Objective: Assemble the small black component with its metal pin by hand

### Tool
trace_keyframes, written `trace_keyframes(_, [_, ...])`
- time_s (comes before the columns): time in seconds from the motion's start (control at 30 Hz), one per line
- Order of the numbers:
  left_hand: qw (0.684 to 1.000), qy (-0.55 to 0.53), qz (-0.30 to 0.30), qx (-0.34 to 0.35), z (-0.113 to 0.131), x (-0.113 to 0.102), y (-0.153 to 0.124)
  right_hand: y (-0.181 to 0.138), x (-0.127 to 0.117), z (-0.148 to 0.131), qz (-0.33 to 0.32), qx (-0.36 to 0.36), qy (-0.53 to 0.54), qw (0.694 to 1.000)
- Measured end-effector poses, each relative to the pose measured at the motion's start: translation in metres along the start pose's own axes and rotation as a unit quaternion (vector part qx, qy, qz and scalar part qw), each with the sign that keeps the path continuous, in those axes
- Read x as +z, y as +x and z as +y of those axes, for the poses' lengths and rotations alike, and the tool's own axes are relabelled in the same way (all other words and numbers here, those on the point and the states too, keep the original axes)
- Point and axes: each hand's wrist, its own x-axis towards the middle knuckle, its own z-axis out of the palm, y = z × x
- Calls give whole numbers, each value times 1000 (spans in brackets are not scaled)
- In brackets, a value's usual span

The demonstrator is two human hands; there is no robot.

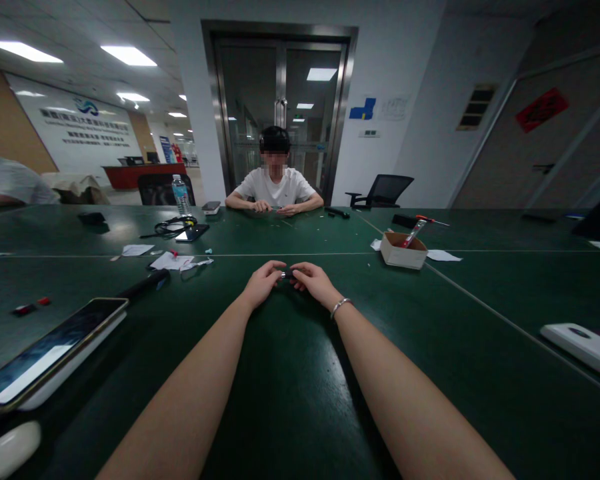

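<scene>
Over the green table (300, 373), straight ahead of me, my two hands meet at a small black object with a shiny metal end (287, 274). My left hand (261, 285) pinches it at the metal end. From the other side, the fingers of my right hand (319, 283) close on its dark part. Its exact kind is too small to make out, and the fingertips cover some of it. A silver bracelet (341, 305) circles my right wrist.
Left lie a phone (55, 350), a black rod-like thing (143, 285), paper scraps (173, 261), coiled cable (173, 227) and a water bottle (181, 195). A small cardboard box (403, 257) stands right; a white device (583, 345) lies nearer. A person (276, 183) sits opposite.
</scene>
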Motion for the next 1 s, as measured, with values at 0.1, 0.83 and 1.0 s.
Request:
trace_keyframes(0.1, [1000,5,-10,-7,0,-1,0,0,0,0,-2,-4,0,1000])
trace_keyframes(0.83, [1000,15,-10,-3,0,-2,0,0,0,0,6,-4,-3,1000])
trace_keyframes(1.0, [1000,22,-18,-3,-1,-2,0,1,-1,3,6,-9,-2,1000])
